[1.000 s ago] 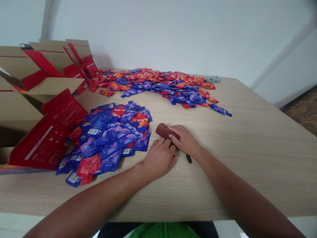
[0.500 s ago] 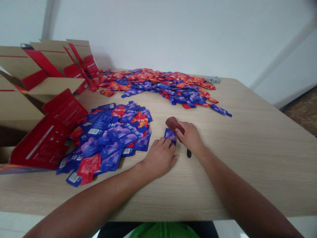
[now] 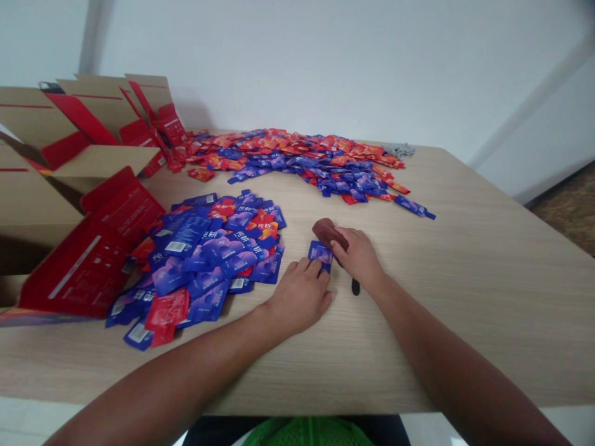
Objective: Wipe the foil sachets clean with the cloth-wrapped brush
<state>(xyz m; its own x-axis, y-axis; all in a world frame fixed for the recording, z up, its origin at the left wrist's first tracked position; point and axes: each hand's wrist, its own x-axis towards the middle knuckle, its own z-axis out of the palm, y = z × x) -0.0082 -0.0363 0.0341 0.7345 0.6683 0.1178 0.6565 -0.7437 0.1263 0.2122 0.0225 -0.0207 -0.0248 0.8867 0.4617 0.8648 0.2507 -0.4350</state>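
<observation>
Just the head view here, looking down at the counter (image 3: 465,297). The left hand (image 3: 302,294) has its fingertips down on the lower part of a blue packet (image 3: 319,249), lying flat on the counter; can't tell if it's pinching it or only pressing. The right hand (image 3: 361,255) is wrapped around a brown pad (image 3: 325,231), thumb on the near side, with the pad's far end poking out just beside the packet's upper right. A dark rounded tip (image 3: 356,287) shows under that wrist, no idea what it belongs to. Hands are near each other but apart.

Left of them is a mixed pile of packets (image 3: 223,248), by a red box (image 3: 88,266); a long heap (image 3: 302,155) runs along the back.

My guess: the packet's light, bendy and slick, so I'd pinch a side edge or corner and not squeeze the middle. The pad looks stiffer and smooth; I'd hold it around the body, like that right hand does.
</observation>
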